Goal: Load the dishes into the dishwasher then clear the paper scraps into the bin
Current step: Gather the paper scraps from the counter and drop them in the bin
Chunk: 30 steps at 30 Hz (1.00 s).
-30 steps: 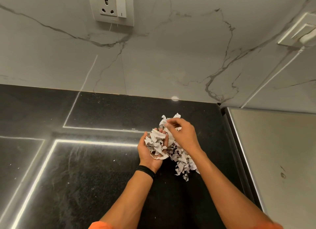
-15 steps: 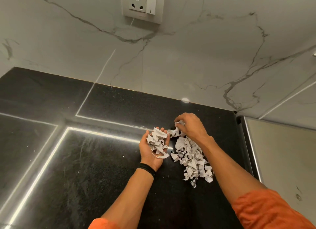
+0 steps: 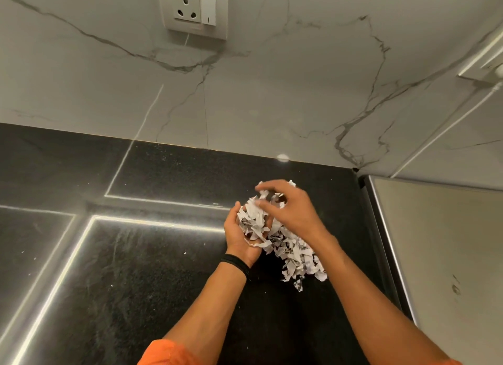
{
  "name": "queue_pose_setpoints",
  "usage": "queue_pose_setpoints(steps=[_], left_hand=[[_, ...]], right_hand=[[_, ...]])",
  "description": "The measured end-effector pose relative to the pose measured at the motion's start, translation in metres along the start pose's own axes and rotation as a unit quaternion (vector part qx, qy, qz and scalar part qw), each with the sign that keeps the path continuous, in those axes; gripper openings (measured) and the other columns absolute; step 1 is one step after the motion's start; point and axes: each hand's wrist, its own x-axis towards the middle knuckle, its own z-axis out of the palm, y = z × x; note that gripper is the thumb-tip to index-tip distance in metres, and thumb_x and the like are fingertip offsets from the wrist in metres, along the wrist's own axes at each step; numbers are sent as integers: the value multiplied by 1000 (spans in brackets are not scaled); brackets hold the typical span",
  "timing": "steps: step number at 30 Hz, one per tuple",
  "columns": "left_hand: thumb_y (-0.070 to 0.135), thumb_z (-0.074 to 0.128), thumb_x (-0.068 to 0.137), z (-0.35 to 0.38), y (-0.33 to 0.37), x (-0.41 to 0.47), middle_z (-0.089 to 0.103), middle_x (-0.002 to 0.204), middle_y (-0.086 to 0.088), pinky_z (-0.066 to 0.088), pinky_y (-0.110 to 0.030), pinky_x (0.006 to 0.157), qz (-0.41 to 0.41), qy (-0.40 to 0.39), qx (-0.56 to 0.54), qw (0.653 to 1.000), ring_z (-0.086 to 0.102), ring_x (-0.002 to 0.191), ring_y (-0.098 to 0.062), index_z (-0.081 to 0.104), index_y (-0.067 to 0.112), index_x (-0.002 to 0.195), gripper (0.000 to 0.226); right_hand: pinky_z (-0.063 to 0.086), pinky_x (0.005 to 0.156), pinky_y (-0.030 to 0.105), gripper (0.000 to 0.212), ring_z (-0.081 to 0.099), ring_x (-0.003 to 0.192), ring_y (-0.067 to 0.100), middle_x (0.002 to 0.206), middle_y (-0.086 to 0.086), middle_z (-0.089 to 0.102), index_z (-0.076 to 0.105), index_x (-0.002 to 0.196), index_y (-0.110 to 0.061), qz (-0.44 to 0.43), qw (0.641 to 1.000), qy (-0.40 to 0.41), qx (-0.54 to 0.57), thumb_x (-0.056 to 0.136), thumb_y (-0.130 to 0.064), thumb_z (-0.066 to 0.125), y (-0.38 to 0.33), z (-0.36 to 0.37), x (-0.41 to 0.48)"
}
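Torn white paper scraps lie in a pile on the black stone counter, near its right end. My left hand is cupped palm up beside the pile and holds a handful of scraps. My right hand hovers just above it, slightly blurred, with curled fingers pinching more scraps over the left palm. My right forearm covers part of the pile. No dishes, dishwasher or bin are in view.
A marble-look wall backs the counter, with a socket and switch plate high up. A steel-grey appliance top adjoins the counter on the right. Bright light strips reflect on the counter's left half.
My right hand has come back from the far end of the pile with scraps and now sits over my cupped left hand. The left hand has stayed in place.
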Motion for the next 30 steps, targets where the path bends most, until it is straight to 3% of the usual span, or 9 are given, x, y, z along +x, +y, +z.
queue_pose_setpoints(steps=[2, 4, 7, 9, 15, 19, 22, 25, 30], left_hand=[[45, 47, 101, -3, -3, -2, 68, 124, -20, 53, -43, 98, 0, -7, 7, 1000, 68, 110, -32, 65, 4, 130, 53], [45, 49, 100, -5, -4, -4, 66, 127, -19, 49, -44, 104, 1, -5, 0, 1000, 66, 114, -32, 66, 4, 130, 53], [41, 52, 98, -8, -3, -3, 66, 122, -18, 42, -42, 110, 0, -2, -47, 999, 66, 109, -30, 74, 3, 113, 47], [40, 52, 99, -8, -3, -3, 69, 121, -19, 42, -42, 113, -1, -2, -64, 998, 67, 109, -31, 78, 2, 104, 47], [43, 54, 99, -6, 3, -2, 65, 131, -20, 49, -42, 105, 6, -4, -60, 998, 67, 116, -33, 73, 1, 118, 50], [43, 53, 99, -10, 12, -1, 64, 133, -15, 51, -40, 103, 17, 9, -63, 998, 68, 112, -27, 64, 3, 132, 53], [41, 56, 98, -12, 15, -1, 65, 134, -15, 51, -42, 103, 18, 26, -59, 998, 68, 114, -28, 66, 3, 128, 50], [41, 58, 96, -15, 17, -2, 66, 132, -17, 53, -44, 99, 20, 45, -58, 997, 68, 115, -29, 65, 2, 130, 51], [40, 61, 95, -21, 19, -2, 64, 136, -16, 47, -44, 109, 14, 56, -71, 996, 62, 126, -29, 66, 1, 128, 51]], right_hand=[[54, 97, 30, 33, 61, 113, 1, 122, -18, 65, 70, 120, -33, -27, 999, -36, -29, 88, -39, 77, 1, 12, -8], [55, 97, 31, 35, 63, 113, 1, 123, -18, 66, 69, 122, -33, -18, 999, -29, -5, 89, -41, 76, 1, 14, -10], [57, 96, 37, 26, 71, 105, 9, 113, -10, 73, 71, 122, -26, 29, 993, 31, 114, 96, -27, 70, -3, 5, -4], [58, 94, 42, 21, 72, 104, 11, 109, -8, 75, 72, 118, -23, 35, 989, 66, 130, 98, -20, 67, -1, 0, 3], [57, 95, 35, 19, 65, 104, -1, 110, -17, 71, 73, 113, -30, 84, 994, 75, 13, 98, -20, 66, 30, -12, 6], [53, 99, 35, 44, 60, 113, 3, 127, -13, 65, 63, 131, -32, 124, 972, -75, -183, 89, -34, 75, 52, -7, -9], [46, 104, 37, 60, 55, 124, 13, 137, -9, 61, 56, 139, -32, 88, 938, -136, -305, 84, -45, 77, 60, 8, -15], [49, 95, 38, 49, 57, 111, 15, 126, -11, 66, 61, 131, -33, 39, 923, -125, -362, 85, -44, 74, 67, 19, -17], [45, 85, 36, 18, 57, 97, 15, 95, -10, 68, 70, 112, -33, 37, 923, -79, -375, 94, -35, 66, 72, 14, -20]])
